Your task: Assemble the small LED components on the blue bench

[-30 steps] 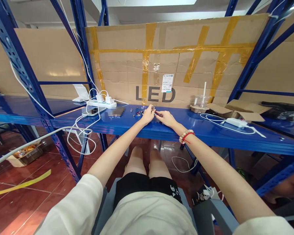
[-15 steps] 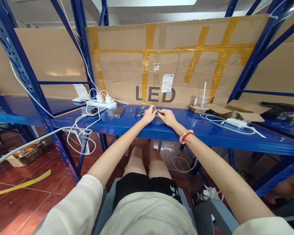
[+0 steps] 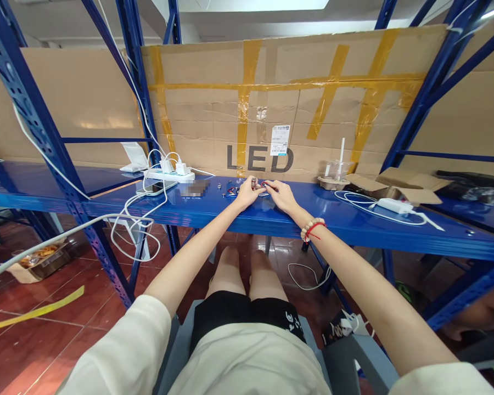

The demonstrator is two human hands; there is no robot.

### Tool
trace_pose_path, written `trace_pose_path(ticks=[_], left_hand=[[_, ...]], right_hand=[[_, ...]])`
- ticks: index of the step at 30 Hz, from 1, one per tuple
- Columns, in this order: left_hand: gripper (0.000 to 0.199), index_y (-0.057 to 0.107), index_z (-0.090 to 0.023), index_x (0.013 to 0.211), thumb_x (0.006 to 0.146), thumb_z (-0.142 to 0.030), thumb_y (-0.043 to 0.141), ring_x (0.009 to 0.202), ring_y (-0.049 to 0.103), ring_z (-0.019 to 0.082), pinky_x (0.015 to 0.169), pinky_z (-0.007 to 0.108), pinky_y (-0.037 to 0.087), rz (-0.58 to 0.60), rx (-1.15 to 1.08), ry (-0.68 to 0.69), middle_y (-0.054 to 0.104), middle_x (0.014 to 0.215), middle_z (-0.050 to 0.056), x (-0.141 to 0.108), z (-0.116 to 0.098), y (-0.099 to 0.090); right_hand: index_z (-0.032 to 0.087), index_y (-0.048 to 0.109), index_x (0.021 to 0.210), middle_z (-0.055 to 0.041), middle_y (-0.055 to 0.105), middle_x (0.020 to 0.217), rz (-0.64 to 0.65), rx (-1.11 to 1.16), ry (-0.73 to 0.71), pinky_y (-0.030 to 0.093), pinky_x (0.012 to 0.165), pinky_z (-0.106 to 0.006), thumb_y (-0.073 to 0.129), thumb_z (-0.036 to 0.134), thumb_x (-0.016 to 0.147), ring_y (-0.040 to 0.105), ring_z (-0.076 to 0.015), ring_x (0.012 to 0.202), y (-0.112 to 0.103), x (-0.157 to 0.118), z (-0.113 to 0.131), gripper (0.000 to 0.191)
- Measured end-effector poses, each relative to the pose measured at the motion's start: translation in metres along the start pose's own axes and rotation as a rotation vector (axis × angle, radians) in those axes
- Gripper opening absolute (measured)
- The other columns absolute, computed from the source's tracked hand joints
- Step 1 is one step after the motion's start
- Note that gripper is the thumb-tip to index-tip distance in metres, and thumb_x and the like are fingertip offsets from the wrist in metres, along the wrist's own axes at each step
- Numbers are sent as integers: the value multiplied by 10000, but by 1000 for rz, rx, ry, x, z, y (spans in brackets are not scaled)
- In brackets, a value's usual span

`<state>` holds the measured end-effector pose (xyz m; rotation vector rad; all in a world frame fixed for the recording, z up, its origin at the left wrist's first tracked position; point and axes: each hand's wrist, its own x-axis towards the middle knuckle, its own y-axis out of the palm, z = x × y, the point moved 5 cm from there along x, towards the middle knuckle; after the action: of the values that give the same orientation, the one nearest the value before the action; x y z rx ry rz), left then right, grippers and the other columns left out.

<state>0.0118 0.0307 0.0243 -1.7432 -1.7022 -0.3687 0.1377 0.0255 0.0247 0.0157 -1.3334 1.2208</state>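
Over the blue shelf top, my left hand has its fingers curled in a pinch, with a small metallic-looking bit at the fingertips too tiny to name. Close beside it on the right, my right hand pinches a small dark piece with some red on it; its kind cannot be made out. The fingertips of both hands nearly meet. Just left of my left hand lies a cluster of small shiny blue and silver pieces, partly hidden by that hand.
To the left are a phone, a white power strip and looping white cables. On the right stand a clear plastic cup with a straw, a white adapter with cord and an open cardboard box. Taped cardboard closes the back.
Both hands keep nearly the same place. The fingertips have shifted slightly, and the dark and red piece at my right fingers shows more clearly. The view has moved a little.
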Motion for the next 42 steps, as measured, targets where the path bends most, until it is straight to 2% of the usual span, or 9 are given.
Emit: trace_pose_path(ticks=[12, 17, 21, 24, 26, 29, 36, 42], left_hand=[[286, 373, -171, 663, 615, -159, 655, 602, 467, 94, 637, 253, 389, -3, 69, -15, 511, 631, -29, -1, -1, -1], [335, 330, -177, 647, 611, -178, 663, 598, 487, 96, 633, 253, 391, 38, -18, -33, 523, 614, -32, -3, -4, 0], [380, 330, -181, 637, 559, -167, 702, 602, 517, 114, 637, 266, 403, 131, -6, -43, 535, 592, -32, -4, -3, 5], [390, 341, -184, 637, 538, -166, 718, 620, 519, 126, 659, 282, 404, 103, 73, -46, 545, 603, -25, -3, 2, 3], [387, 367, -182, 650, 522, -178, 732, 649, 517, 134, 684, 292, 403, 55, 144, -50, 545, 627, -23, -2, 5, 1], [401, 394, -179, 671, 496, -211, 753, 704, 510, 143, 713, 295, 399, 54, 218, -15, 535, 686, -19, 0, 7, 1], [371, 441, -164, 783, 555, -247, 722, 756, 502, 173, 744, 320, 402, 161, 307, 122, 526, 786, 26, 0, 3, 9], [401, 461, -140, 897, 586, -240, 695, 810, 513, 194, 774, 336, 414, 229, 297, 196, 547, 874, 65, 1, 4, 15]], right_hand=[[208, 615, 1079, -57, 628, 933, 28, 25, -16, 425, 787, -299, 393, 283, 870, 560, -191, 872, 1, 0, 0, 315], [195, 627, 1060, -64, 641, 989, 42, 122, -2, 420, 828, -324, 415, 297, 861, 569, -196, 909, -1, 1, 1, 308], [181, 634, 1050, -70, 643, 1023, 4, 259, 46, 428, 832, -331, 434, 317, 850, 576, -204, 936, -3, 1, -1, 314], [157, 634, 1052, -83, 642, 1028, -28, 309, 71, 425, 841, -330, 438, 319, 843, 575, -208, 947, -3, 2, -4, 329], [160, 630, 1056, -82, 640, 1029, -49, 288, 77, 417, 851, -337, 430, 309, 844, 570, -208, 953, -3, 1, -5, 327], [189, 621, 1059, -65, 632, 1019, -55, 193, 57, 410, 848, -327, 409, 307, 854, 560, -199, 948, -4, 0, 0, 317], [227, 582, 1069, -47, 588, 887, -77, -10, -44, 400, 716, -261, 307, 329, 902, 548, -178, 823, -10, -6, 24, 338], [209, 572, 1072, -50, 558, 840, -62, -28, -67, 384, 674, -246, 294, 338, 909, 530, -171, 798, -8, -6, 25, 347]])
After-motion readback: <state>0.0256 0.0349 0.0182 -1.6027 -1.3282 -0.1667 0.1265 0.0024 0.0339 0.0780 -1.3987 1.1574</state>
